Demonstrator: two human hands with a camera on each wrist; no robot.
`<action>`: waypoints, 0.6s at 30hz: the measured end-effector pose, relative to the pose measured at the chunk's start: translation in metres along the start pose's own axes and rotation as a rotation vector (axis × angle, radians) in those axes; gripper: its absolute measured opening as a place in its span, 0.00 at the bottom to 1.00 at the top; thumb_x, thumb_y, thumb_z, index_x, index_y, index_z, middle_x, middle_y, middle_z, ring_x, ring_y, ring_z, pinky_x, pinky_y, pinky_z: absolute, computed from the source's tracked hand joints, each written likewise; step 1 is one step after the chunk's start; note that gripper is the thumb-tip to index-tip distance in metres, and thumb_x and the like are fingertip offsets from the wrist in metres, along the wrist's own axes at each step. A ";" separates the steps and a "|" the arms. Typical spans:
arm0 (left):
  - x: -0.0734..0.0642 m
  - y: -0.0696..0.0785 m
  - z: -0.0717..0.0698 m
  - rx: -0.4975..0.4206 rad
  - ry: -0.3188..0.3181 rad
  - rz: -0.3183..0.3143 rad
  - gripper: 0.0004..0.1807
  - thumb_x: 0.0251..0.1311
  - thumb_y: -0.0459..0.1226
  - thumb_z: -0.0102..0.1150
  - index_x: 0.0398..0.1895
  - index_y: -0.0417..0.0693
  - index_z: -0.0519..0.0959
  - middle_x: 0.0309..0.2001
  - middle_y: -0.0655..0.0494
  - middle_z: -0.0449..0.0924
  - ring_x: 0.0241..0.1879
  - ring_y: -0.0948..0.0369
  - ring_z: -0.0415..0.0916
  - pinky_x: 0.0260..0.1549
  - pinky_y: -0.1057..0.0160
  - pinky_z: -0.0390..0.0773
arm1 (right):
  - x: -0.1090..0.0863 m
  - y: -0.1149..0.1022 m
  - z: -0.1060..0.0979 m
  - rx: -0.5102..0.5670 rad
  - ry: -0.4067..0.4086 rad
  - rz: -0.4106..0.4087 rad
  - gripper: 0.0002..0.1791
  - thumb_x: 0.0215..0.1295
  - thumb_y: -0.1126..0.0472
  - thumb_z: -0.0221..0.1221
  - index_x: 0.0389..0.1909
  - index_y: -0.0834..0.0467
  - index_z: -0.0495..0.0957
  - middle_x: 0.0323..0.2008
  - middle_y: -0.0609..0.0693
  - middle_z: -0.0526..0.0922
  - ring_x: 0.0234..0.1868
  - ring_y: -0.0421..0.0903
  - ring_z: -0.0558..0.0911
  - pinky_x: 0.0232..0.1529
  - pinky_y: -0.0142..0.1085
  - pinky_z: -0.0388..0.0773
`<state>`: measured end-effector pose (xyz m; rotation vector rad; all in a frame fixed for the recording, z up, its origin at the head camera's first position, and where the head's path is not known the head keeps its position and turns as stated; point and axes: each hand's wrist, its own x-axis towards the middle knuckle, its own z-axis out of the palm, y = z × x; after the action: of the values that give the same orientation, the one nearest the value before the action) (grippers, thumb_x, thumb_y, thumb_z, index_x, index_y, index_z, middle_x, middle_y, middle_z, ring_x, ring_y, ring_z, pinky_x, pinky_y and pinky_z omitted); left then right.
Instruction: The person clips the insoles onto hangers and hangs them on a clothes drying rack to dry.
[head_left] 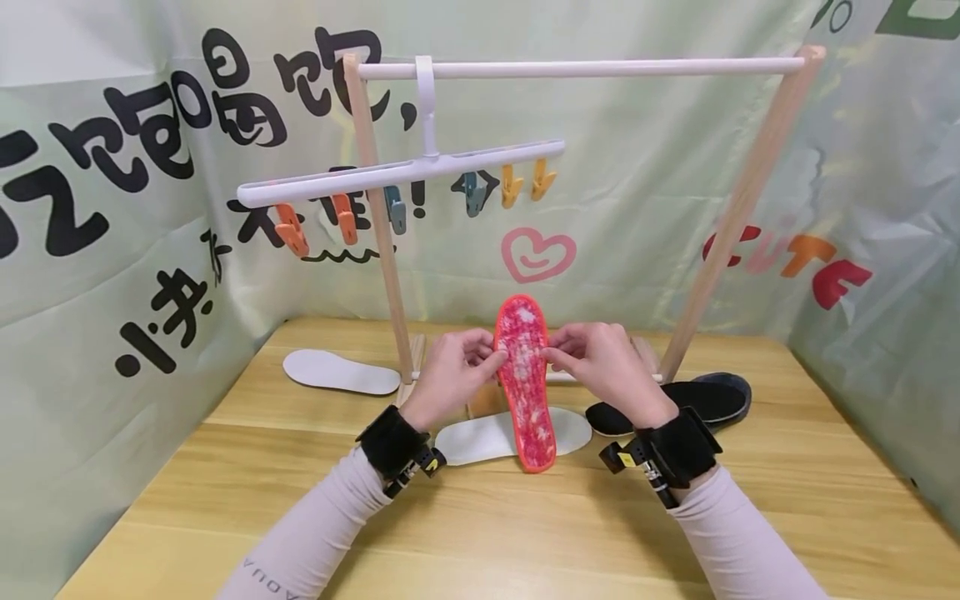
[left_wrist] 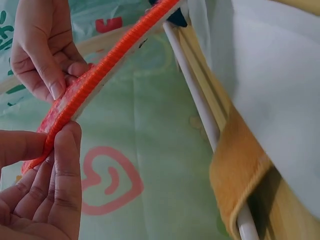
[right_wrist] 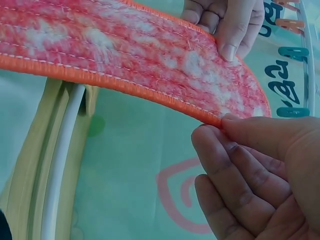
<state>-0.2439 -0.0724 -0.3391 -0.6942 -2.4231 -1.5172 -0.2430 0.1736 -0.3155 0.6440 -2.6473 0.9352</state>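
I'd expect the red insole (head_left: 527, 375) to be light, soft and bendy, best taken by its bound side edges. I have it up off the worktop (head_left: 465, 533); the left hand (head_left: 456, 371) pinches one edge, the right hand (head_left: 606, 367) the other, fingers (right_wrist: 222, 162) narrowed to its thickness.
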 end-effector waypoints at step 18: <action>-0.014 -0.012 -0.053 0.061 0.034 0.051 0.03 0.69 0.33 0.70 0.41 0.41 0.88 0.34 0.49 0.91 0.30 0.55 0.87 0.27 0.67 0.83 | 0.024 -0.039 0.027 0.077 -0.040 -0.059 0.07 0.69 0.56 0.73 0.40 0.56 0.91 0.35 0.52 0.94 0.35 0.43 0.92 0.35 0.35 0.86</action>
<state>-0.2421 -0.1275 -0.3303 -0.7062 -2.3970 -1.4180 -0.2473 0.1219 -0.3062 0.7624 -2.6225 1.0214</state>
